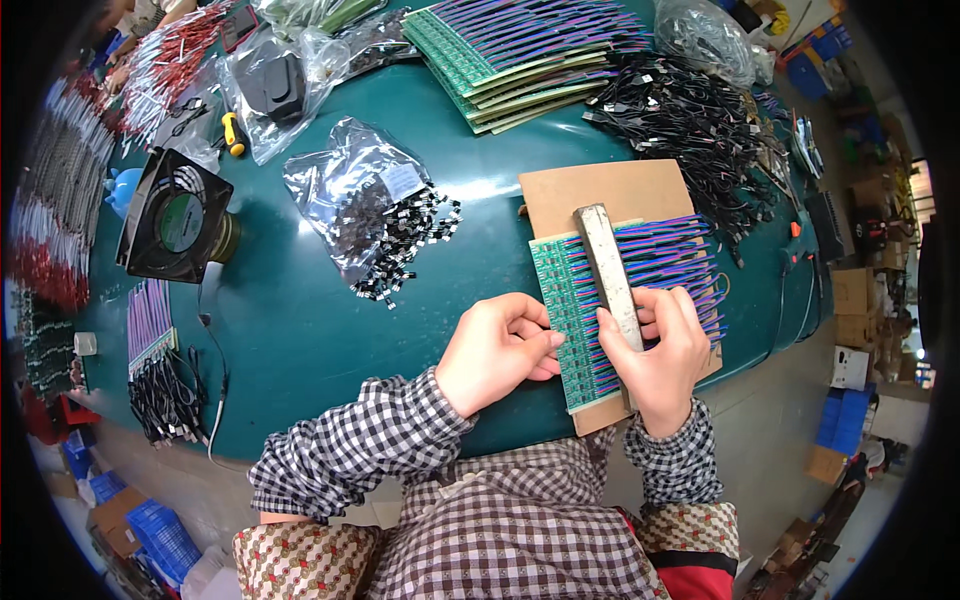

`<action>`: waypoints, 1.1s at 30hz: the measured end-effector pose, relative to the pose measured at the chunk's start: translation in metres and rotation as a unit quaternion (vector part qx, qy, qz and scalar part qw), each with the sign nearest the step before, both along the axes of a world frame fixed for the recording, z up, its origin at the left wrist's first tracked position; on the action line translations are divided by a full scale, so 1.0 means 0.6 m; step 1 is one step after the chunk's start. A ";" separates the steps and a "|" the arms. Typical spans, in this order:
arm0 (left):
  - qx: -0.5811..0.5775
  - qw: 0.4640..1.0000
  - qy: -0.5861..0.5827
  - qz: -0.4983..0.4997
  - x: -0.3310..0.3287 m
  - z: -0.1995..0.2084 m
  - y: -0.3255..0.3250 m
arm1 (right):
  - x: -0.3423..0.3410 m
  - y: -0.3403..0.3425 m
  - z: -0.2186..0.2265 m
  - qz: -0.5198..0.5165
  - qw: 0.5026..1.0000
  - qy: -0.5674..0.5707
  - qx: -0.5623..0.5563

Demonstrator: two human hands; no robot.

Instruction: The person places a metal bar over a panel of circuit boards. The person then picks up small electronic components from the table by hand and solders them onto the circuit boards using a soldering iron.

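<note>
A green circuit board panel [560,290] with rows of purple and blue wires [670,255] lies on a brown cardboard sheet [610,190] near the table's front edge. A worn metal ruler [603,255] rests across the wires. My right hand [655,355] presses on the ruler's near end and the wires beside it. My left hand [497,352] has its fingers curled at the board's left edge, touching it.
A clear bag spilling small black parts [385,215] lies left of the board. A black fan [175,215] stands further left. Stacked green boards [510,60] and a heap of black cables [690,115] sit at the back. Wire bundles [155,370] line the left.
</note>
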State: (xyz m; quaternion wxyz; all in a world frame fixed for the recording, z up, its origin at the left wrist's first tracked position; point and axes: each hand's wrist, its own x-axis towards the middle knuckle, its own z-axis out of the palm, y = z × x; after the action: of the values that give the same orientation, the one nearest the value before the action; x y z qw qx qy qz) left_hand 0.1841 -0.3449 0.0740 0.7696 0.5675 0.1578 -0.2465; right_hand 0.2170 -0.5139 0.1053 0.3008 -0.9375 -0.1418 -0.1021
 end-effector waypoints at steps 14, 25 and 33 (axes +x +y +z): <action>0.000 0.998 0.006 -0.059 0.005 0.006 0.000 | 0.215 -0.511 -0.019 -0.322 0.939 -0.042 0.113; 0.282 0.919 -0.126 0.246 -0.023 0.053 0.088 | 0.270 -0.519 -0.097 -0.430 0.900 0.033 0.060; 0.725 0.583 -0.224 0.288 0.048 -0.011 0.240 | 0.332 -0.552 -0.025 -0.399 0.905 0.093 -0.118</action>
State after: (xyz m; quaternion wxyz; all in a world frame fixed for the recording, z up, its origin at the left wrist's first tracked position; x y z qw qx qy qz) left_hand 0.2131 -0.2011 0.0676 0.1438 0.8991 0.2620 0.3198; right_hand 0.4162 -0.8454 0.0905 0.1343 -0.9497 0.2615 -0.1083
